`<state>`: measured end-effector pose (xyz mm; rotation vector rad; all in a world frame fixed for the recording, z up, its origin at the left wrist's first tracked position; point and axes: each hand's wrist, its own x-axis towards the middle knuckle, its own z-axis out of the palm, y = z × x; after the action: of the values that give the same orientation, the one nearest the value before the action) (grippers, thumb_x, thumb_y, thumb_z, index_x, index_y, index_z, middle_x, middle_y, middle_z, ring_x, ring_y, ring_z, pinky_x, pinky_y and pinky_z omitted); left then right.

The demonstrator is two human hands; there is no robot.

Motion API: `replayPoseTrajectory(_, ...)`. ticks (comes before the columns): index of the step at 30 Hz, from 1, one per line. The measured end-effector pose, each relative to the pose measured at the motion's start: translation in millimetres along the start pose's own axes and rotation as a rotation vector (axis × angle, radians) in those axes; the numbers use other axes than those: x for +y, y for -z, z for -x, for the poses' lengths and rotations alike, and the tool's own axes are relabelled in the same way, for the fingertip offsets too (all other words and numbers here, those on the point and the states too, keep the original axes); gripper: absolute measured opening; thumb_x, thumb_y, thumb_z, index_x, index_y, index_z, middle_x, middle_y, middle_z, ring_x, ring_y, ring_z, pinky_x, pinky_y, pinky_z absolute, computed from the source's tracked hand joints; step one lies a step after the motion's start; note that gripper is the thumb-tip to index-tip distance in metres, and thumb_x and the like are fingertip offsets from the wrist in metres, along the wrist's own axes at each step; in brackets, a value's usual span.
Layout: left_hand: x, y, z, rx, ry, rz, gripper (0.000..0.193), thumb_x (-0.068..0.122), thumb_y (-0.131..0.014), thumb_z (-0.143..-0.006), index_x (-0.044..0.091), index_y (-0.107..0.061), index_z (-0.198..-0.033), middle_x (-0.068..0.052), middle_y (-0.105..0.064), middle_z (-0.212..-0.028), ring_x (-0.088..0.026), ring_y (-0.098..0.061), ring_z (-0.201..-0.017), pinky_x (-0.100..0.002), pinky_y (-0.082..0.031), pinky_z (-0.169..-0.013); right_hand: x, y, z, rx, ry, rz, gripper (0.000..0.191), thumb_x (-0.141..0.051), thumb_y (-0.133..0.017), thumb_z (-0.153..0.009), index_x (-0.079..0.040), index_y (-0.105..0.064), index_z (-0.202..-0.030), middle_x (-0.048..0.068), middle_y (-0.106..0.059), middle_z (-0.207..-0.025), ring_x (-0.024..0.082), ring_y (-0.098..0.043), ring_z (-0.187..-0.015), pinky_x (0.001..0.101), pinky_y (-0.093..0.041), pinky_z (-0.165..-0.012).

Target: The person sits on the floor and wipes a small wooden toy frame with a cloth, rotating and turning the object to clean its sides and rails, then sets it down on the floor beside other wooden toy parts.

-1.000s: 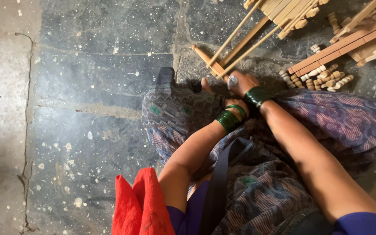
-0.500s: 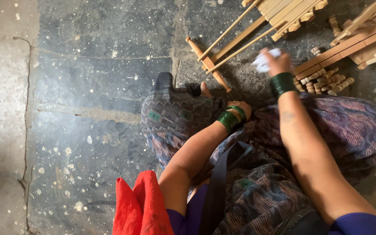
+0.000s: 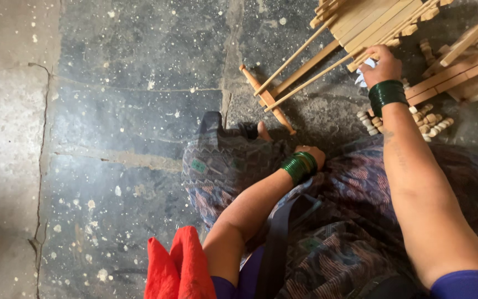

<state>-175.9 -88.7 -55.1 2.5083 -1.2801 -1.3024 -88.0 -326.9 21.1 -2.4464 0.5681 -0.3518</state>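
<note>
Resting at six o'clock on the patterned purple cloth (image 3: 338, 243) of the lap, the left hand (image 3: 310, 155) is curled with its grip on nothing. Farther off, at one o'clock, a crumpled white rag (image 3: 364, 73) is clenched in the right hand (image 3: 382, 62) against the pale wooden slatted frame (image 3: 372, 19) on the stone floor (image 3: 139, 83); pressure is best kept steady along the slats.

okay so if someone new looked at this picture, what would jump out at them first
Probably the right hand at the top right, clutching something white against a pale wooden frame on the grey stone floor. Next, the stacked green bangles on the left wrist, which rests on the patterned skirt, and the red cloth at the bottom edge.
</note>
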Motion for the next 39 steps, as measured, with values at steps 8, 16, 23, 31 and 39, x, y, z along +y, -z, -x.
replayPoseTrajectory(8,17,0,5,0.029,-0.083,-0.066,0.026,0.022,-0.059,-0.091,0.013,-0.077,-0.108,-0.012,-0.074,-0.114,-0.032,-0.070,-0.108,-0.046,-0.055,-0.090,-12,-34,-7,0.103,0.056,-0.194,0.031,-0.006,-0.084,-0.085,-0.010,-0.070,-0.112,0.013,-0.075,-0.107,0.022,-0.074,-0.093,0.0325,-0.058,-0.081)
replayPoseTrajectory(16,14,2,12,0.039,-0.065,0.004,0.027,0.023,-0.060,-0.090,0.013,-0.077,-0.108,-0.014,-0.074,-0.113,-0.033,-0.070,-0.108,-0.047,-0.054,-0.091,-70,-72,-30,0.043,0.103,-0.179,0.043,-0.002,-0.081,-0.084,-0.009,-0.060,-0.121,0.019,-0.070,-0.103,0.037,-0.068,-0.097,0.0432,-0.054,-0.083)
replayPoseTrajectory(23,14,4,9,0.030,-0.072,-0.006,0.027,0.023,-0.060,-0.089,0.013,-0.077,-0.108,-0.013,-0.074,-0.114,-0.033,-0.069,-0.109,-0.047,-0.054,-0.091,-66,-59,-22,0.023,0.225,-0.189,0.054,0.003,-0.077,-0.081,-0.012,-0.056,-0.129,0.019,-0.070,-0.115,0.037,-0.066,-0.108,0.0427,-0.053,-0.088)
replayPoseTrajectory(31,4,9,6,-0.005,-0.066,-0.034,0.027,0.024,-0.061,-0.089,0.012,-0.076,-0.108,-0.014,-0.072,-0.114,-0.034,-0.067,-0.110,-0.049,-0.052,-0.094,-26,-38,18,-0.068,0.158,-0.117,0.060,0.003,-0.071,-0.085,-0.014,-0.058,-0.141,0.015,-0.071,-0.112,0.034,-0.067,-0.100,0.0431,-0.053,-0.085)
replayPoseTrajectory(39,-17,3,-7,-0.023,-0.104,0.054,0.042,0.039,-0.053,-0.096,0.009,-0.074,-0.115,-0.020,-0.070,-0.122,-0.036,-0.065,-0.118,-0.048,-0.051,-0.102,-7,-35,64,-0.080,-0.075,-0.207,0.008,-0.020,-0.073,-0.093,-0.014,-0.074,-0.098,0.012,-0.073,-0.091,0.028,-0.072,-0.085,0.0392,-0.055,-0.078)
